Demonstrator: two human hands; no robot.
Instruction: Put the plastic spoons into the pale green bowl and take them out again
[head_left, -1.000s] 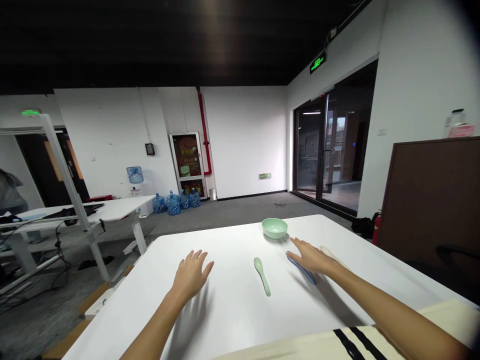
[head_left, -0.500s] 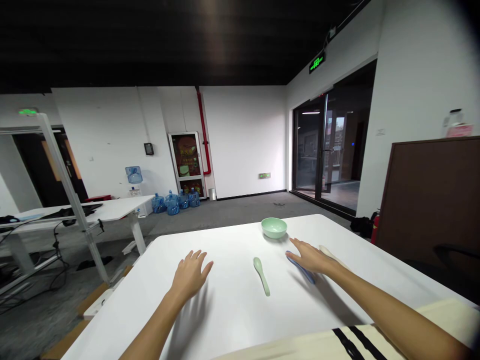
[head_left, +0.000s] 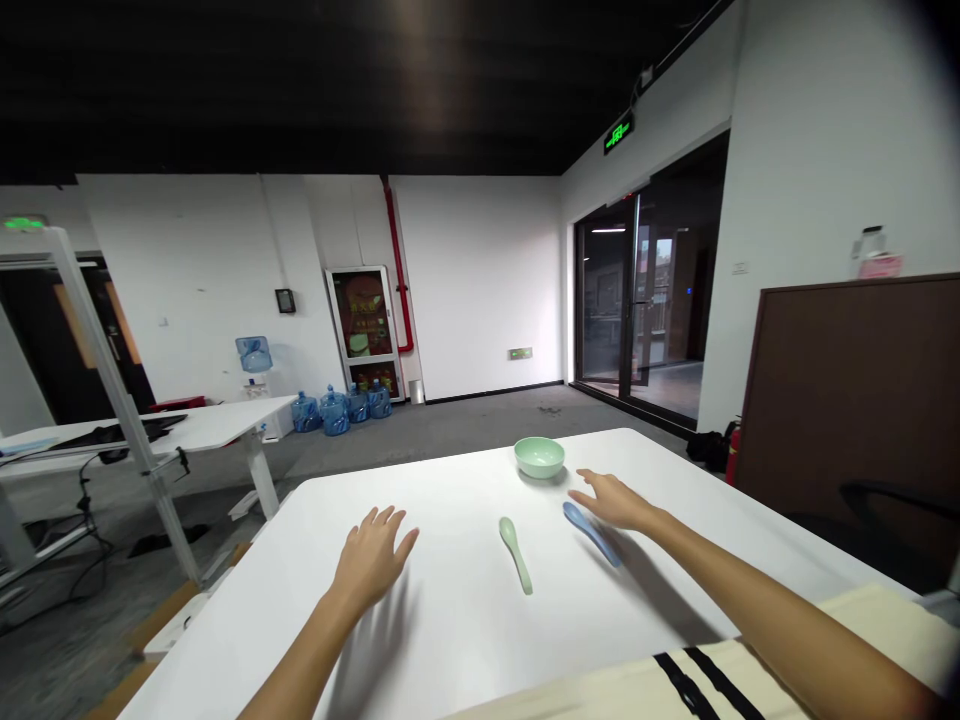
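A green bowl (head_left: 539, 458) stands upright near the far edge of the white table (head_left: 450, 620). In front of it lie a green spoon (head_left: 515, 556) and, to its right, a blue spoon (head_left: 592, 534). My left hand (head_left: 371, 555) hovers above the table left of the green spoon, palm down, fingers spread, holding nothing. Over the table, just beyond the blue spoon and right of the bowl, my right hand (head_left: 611, 498) has its thumb and index finger apart. Nothing shows in it; part of its fingers and the table behind the forearm are hidden.
At left stands another white table (head_left: 225, 418) with a metal post (head_left: 112, 350) and cables. Several blue water bottles (head_left: 334, 410) stand on the floor by the far wall. A brown panel (head_left: 862, 400) rises on the right, with a dark chair (head_left: 885, 500) beside it.
My right hand has shifted slightly, uncovering the whole blue spoon. A pale spoon-like thing that showed behind that hand is now out of sight. The view has turned a little right.
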